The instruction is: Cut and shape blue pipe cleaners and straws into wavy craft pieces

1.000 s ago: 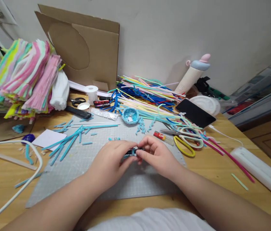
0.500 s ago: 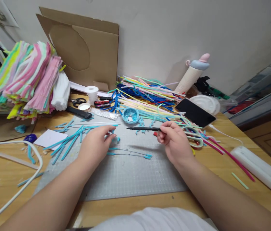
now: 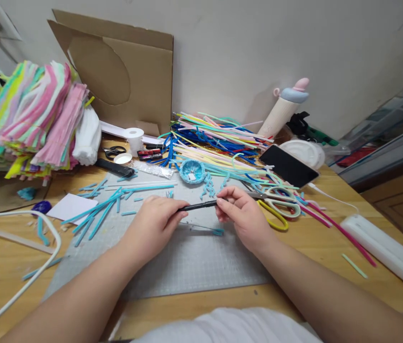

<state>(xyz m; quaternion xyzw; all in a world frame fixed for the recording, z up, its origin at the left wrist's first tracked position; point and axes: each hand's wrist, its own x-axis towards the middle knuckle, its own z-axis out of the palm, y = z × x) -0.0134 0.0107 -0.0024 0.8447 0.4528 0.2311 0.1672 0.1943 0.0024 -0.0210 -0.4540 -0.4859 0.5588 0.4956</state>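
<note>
A slim black pen point(image 3: 201, 206) is held level above the grey cutting mat point(image 3: 201, 271). My left hand point(image 3: 156, 216) is closed, with thumb and fingers at the pen's left end; whether a blue piece is also pinched there is hidden. My right hand point(image 3: 242, 214) grips the pen's other end between thumb and fingertips. Beneath the pen lie thin stems with light-blue fuzzy tips point(image 3: 217, 232). Just beyond the hands sits a round blue fuzzy cup shape point(image 3: 191, 172), with curled blue pipe cleaners point(image 3: 207, 186) beside it.
Cut blue pipe cleaners point(image 3: 103, 214) and white paper point(image 3: 72, 208) lie to the left. Scissors with yellow and pale handles point(image 3: 276, 214) are close to my right hand. Behind them are a phone point(image 3: 289, 166), a pipe-cleaner pile point(image 3: 215, 143) and a cardboard box point(image 3: 147, 81). A power strip point(image 3: 383, 252) lies right.
My right hand has moved left and slightly down with the pen. My left hand has come to the pen's left end, where before there was a gap between them.
</note>
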